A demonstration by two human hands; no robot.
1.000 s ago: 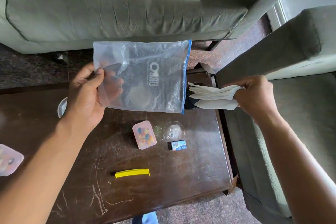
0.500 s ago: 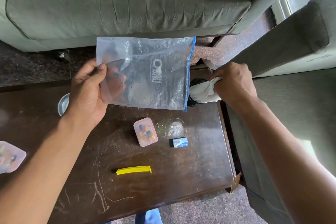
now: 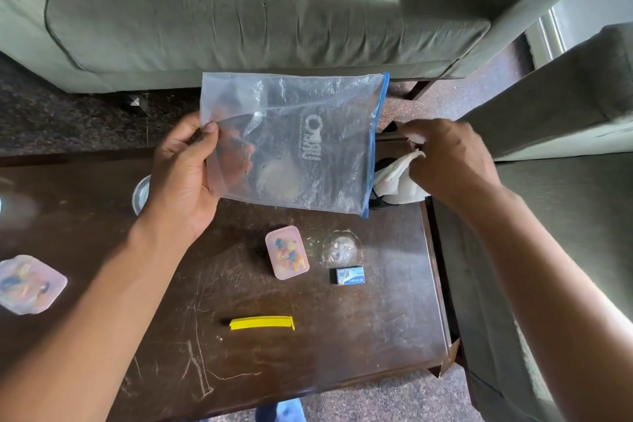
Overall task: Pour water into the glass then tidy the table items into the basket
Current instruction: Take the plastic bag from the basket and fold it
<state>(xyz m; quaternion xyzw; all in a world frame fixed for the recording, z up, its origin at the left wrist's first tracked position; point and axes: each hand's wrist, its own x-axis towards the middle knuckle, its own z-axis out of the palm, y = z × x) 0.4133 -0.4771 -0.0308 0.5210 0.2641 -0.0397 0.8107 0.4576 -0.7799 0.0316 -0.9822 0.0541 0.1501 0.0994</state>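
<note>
Head view: Your left hand (image 3: 181, 178) holds a clear plastic bag (image 3: 294, 144) above the bench (image 3: 342, 336), grip closed, thumb pinching the bag's left edge. Your right hand (image 3: 452, 161) is closed on a white cloth (image 3: 394, 178), pressing it into a dark mesh basket (image 3: 378, 202) at the bench's right edge, mostly hidden behind the bag. On the bench lie a small pink box (image 3: 287, 252), a glass (image 3: 342, 247) just right of it, a matchbox (image 3: 349, 275), and a yellow clip (image 3: 262, 323).
</note>
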